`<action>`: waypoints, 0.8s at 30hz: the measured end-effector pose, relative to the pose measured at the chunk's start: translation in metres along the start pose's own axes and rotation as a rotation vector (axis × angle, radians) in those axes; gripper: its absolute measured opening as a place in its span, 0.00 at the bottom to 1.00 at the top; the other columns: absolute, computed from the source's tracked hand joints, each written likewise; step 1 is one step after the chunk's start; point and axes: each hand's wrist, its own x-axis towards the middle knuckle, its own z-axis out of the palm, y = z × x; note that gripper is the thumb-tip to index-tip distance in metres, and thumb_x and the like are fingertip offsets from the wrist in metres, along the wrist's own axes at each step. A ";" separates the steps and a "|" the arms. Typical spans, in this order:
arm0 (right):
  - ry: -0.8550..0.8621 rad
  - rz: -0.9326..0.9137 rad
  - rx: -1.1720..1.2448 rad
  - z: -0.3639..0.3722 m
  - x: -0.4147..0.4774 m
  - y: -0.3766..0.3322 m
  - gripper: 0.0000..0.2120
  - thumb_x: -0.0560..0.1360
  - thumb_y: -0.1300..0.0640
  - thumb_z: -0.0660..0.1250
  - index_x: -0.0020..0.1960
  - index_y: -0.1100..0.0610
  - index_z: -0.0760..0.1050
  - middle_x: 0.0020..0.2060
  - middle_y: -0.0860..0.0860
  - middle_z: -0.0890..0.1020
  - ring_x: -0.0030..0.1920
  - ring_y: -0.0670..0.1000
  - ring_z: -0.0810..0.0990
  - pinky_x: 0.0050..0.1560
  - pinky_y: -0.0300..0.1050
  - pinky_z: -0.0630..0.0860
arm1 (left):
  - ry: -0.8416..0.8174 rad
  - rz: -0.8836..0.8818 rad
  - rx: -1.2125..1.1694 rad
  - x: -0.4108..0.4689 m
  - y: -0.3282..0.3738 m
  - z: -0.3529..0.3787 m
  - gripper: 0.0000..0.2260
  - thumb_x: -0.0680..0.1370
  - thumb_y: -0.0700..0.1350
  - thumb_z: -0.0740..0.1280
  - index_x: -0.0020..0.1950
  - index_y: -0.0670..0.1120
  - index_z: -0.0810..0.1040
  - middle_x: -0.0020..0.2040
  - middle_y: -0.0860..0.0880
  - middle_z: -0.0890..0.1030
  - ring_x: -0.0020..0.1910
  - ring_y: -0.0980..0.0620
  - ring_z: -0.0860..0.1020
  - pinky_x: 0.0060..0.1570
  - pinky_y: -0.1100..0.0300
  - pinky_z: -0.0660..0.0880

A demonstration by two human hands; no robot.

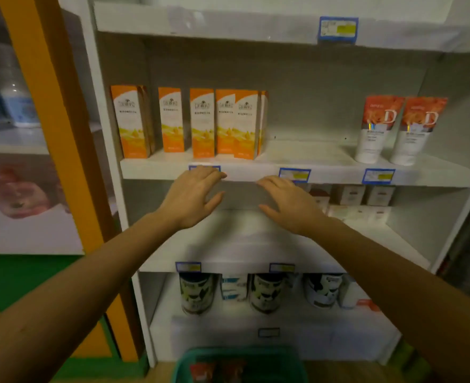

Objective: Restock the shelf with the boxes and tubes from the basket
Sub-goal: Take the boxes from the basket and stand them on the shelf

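Note:
Several orange-and-white boxes stand upright in a row on the left half of the white shelf. Two red-and-white tubes stand cap-down at its right end. My left hand and my right hand hover palm-down just below the shelf's front edge, fingers apart, holding nothing. A green basket sits on the floor at the bottom, with red packages showing inside it.
The shelf's middle stretch between boxes and tubes is bare. Blue price tags line the shelf edges. Small white boxes sit on the shelf below, dark tins lower down. An orange post borders the left side.

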 end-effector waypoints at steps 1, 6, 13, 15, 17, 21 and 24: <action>-0.027 0.001 0.002 0.014 -0.008 0.002 0.25 0.77 0.50 0.60 0.72 0.55 0.61 0.70 0.52 0.67 0.68 0.55 0.67 0.66 0.51 0.68 | -0.022 -0.009 -0.010 -0.010 0.003 0.012 0.23 0.75 0.54 0.55 0.64 0.43 0.74 0.60 0.43 0.79 0.60 0.43 0.76 0.57 0.51 0.72; -0.187 0.108 0.127 0.095 -0.052 0.011 0.24 0.78 0.51 0.59 0.72 0.53 0.60 0.72 0.50 0.65 0.70 0.54 0.64 0.68 0.49 0.65 | -0.176 -0.040 -0.063 -0.059 0.011 0.079 0.26 0.74 0.58 0.50 0.61 0.43 0.75 0.58 0.44 0.80 0.56 0.42 0.77 0.54 0.51 0.74; -0.413 0.198 0.225 0.223 -0.121 0.021 0.24 0.78 0.51 0.59 0.72 0.56 0.61 0.72 0.53 0.65 0.71 0.55 0.64 0.68 0.48 0.64 | -0.344 -0.097 -0.187 -0.132 0.023 0.179 0.26 0.74 0.59 0.49 0.58 0.43 0.76 0.53 0.42 0.81 0.51 0.42 0.77 0.49 0.53 0.72; -0.466 0.233 0.261 0.255 -0.140 0.023 0.24 0.78 0.52 0.60 0.72 0.55 0.63 0.71 0.53 0.66 0.69 0.56 0.66 0.67 0.48 0.65 | -0.404 -0.129 -0.227 -0.154 0.024 0.210 0.28 0.73 0.59 0.48 0.57 0.44 0.76 0.53 0.42 0.80 0.52 0.43 0.77 0.48 0.54 0.73; -0.559 0.256 0.245 0.284 -0.159 0.022 0.23 0.78 0.51 0.60 0.71 0.54 0.63 0.71 0.53 0.67 0.69 0.54 0.66 0.67 0.48 0.65 | -0.469 -0.164 -0.264 -0.178 0.027 0.240 0.26 0.74 0.58 0.50 0.59 0.44 0.75 0.55 0.43 0.80 0.55 0.43 0.77 0.51 0.54 0.73; -0.705 0.300 0.182 0.340 -0.195 0.018 0.24 0.79 0.49 0.57 0.72 0.54 0.60 0.72 0.52 0.65 0.71 0.53 0.64 0.69 0.47 0.63 | -0.606 -0.253 -0.313 -0.223 0.036 0.290 0.18 0.77 0.50 0.59 0.65 0.46 0.72 0.63 0.45 0.76 0.61 0.45 0.75 0.57 0.56 0.72; -0.857 0.325 0.177 0.375 -0.219 0.013 0.25 0.78 0.49 0.58 0.72 0.56 0.59 0.72 0.54 0.63 0.71 0.54 0.62 0.69 0.48 0.63 | -0.663 -0.335 -0.344 -0.256 0.040 0.318 0.16 0.76 0.50 0.58 0.59 0.45 0.75 0.59 0.44 0.78 0.57 0.43 0.77 0.52 0.54 0.74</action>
